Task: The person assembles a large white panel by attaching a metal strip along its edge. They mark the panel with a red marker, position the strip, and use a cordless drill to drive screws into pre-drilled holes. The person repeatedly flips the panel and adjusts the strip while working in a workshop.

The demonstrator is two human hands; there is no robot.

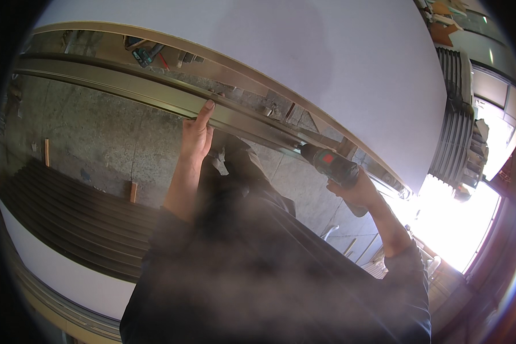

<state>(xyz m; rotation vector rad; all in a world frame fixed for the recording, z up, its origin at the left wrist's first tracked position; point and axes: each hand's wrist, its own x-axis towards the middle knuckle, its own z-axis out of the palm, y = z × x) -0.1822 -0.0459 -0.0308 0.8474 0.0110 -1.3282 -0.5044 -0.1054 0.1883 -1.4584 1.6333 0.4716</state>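
Note:
A long metal profile [155, 92] runs across in front of me, from the far left towards the right. My left hand [199, 131] grips it near its middle, thumb on the upper face and fingertips showing at the far edge. In my right hand [361, 189] is a cordless drill driver [333, 165], dark with a red patch, held by its handle. Its nose points left and its tip meets or nearly meets the profile; whether a bit touches the metal I cannot tell. Just beyond the profile lies the edge of a large pale panel [348, 56].
Another cordless tool [144, 56] lies on a lower surface beyond the profile, beside a red object. Long dark ribbed profiles [77, 223] are stacked at the lower left. More dark profiles [451, 116] stand at the right, near a bright opening. Concrete floor [94, 124] shows below.

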